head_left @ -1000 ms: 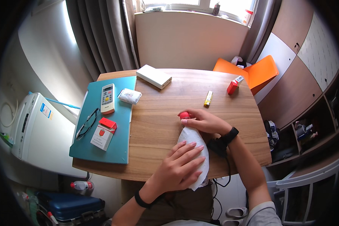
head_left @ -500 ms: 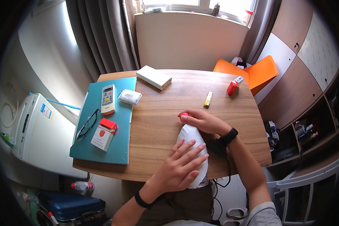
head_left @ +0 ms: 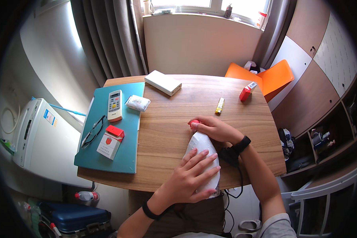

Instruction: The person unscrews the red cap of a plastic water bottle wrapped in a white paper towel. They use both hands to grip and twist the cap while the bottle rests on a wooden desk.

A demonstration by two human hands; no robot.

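A bottle with a red cap [head_left: 194, 123] lies slanted at the table's near edge, covered in white paper [head_left: 202, 143]. Clear, shiny material shows at its lower end. My right hand [head_left: 217, 129] is closed around the capped end, thumb against the cap. Across the paper, my left hand [head_left: 188, 174] lies flat with its fingers stretched out and apart, pressing the covering against the bottle. The underside of the bottle and the paper below my left palm are hidden.
A black corded device [head_left: 228, 155] sits beside my right wrist. On the left, a teal folder [head_left: 125, 162] bears a remote control [head_left: 115, 106], glasses [head_left: 93, 133], a cigarette pack [head_left: 110, 143] and a tissue packet [head_left: 138, 103]. Farther back are a white box [head_left: 163, 82], yellow lighter [head_left: 219, 106] and red-white pack [head_left: 246, 92].
My left hand has shifted slightly down and right over the paper, its fingers closer together. The right hand stays at the capped end.
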